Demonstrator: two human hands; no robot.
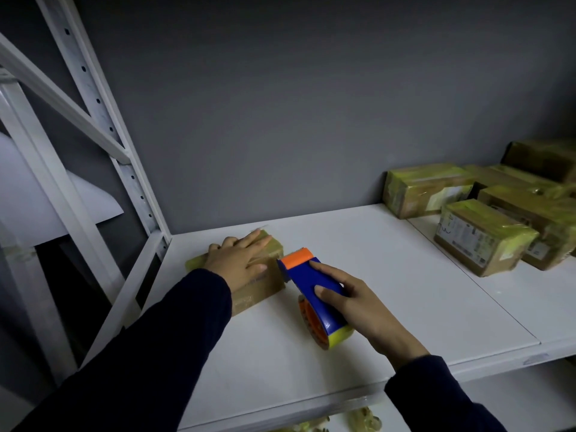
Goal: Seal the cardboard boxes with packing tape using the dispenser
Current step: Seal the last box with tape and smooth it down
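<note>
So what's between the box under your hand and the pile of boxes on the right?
In the head view, the blue-and-orange tape dispenser, gripped by the right hand, sits beside the box; past it, only bare white shelf up to the pile.

- Light is dim overall; the grey wall (311, 104) falls darkest toward 12 and 1 o'clock
- The white shelf (389, 291) is the brightest surface
- A faint, soft shadow lies under the dispenser (314, 294) near centre
- The taped boxes (486, 235) at 3 o'clock are smeared by blur
- Wide-angle distortion slants the rack post (103, 120) at 10 o'clock
</note>
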